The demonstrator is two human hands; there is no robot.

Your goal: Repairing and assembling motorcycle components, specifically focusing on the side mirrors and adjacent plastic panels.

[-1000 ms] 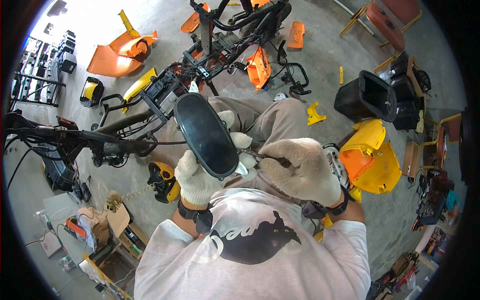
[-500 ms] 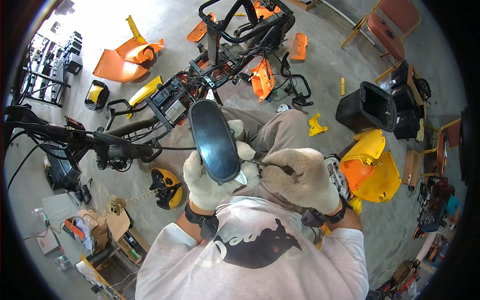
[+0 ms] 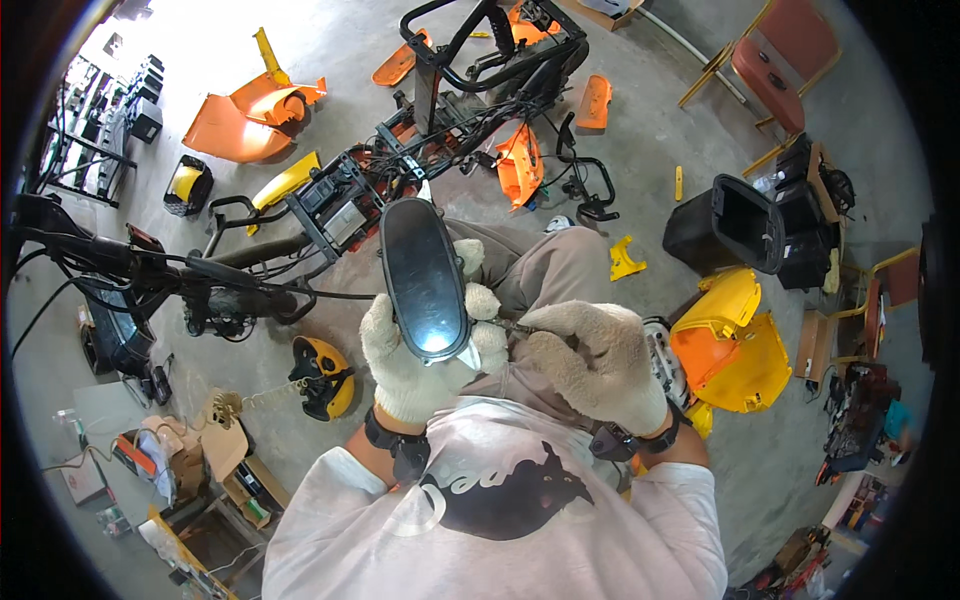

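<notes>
My left hand (image 3: 405,375), in a white work glove, is wrapped round an oval instrument panel with a glossy dark face (image 3: 425,278), held upright above my lap. Some gloved fingers show along its right edge; its back is hidden. Just to the right, my right hand (image 3: 592,360), in a beige-stained glove, has its fingers curled together. Thin dark matter, perhaps a cable end, shows between the two hands, too small to name. Beyond the panel stands a stripped scooter frame (image 3: 345,215) with bare wiring and black tubing.
Orange body panels (image 3: 240,128) and a yellow strip (image 3: 285,188) lie on the concrete floor. A yellow helmet-like part (image 3: 325,378) is at my left. On my right are a black bin (image 3: 725,225), yellow-orange fairings (image 3: 735,345) and a red chair (image 3: 780,70).
The whole view has shifted slightly, and the bright reflection has slid down the panel face. Both hands keep nearly the same pose.
</notes>
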